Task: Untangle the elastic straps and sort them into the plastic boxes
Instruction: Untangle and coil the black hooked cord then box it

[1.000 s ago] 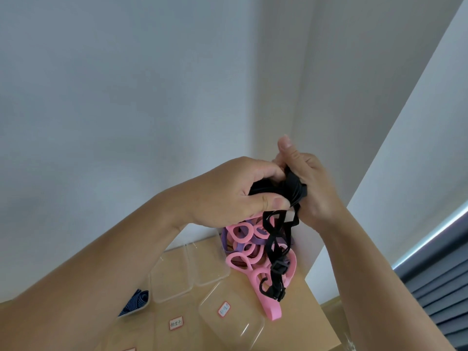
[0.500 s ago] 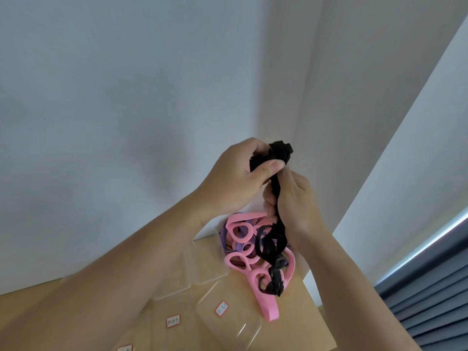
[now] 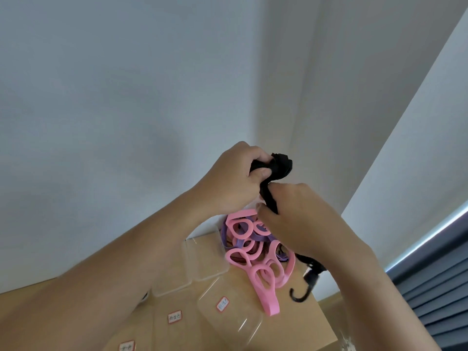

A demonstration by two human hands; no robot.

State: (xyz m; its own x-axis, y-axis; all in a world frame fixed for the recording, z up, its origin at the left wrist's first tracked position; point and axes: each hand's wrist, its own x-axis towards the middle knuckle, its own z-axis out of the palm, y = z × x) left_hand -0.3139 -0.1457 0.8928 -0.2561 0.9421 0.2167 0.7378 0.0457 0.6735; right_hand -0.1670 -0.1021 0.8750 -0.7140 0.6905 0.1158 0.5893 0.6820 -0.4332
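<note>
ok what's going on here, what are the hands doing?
A person is working a black strap loose, held up in the air above the table. The left hand grips the bunched top of it; the right hand pinches it lower down, and its tail dangles below. A pile of pink straps and purple ones lies on the table beside clear plastic boxes with labels.

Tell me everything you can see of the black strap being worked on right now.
The black strap looks like soft matte elastic webbing. Its top is bunched into a wad in the left hand, thumb pressed on it. Below, it runs as a twisted rope into the right hand, which closes around it. Past that hand it reappears hanging free above the table, with what looks like a dark buckle and a curled tail. It hangs apart from the pink straps; its full length is hidden.
</note>
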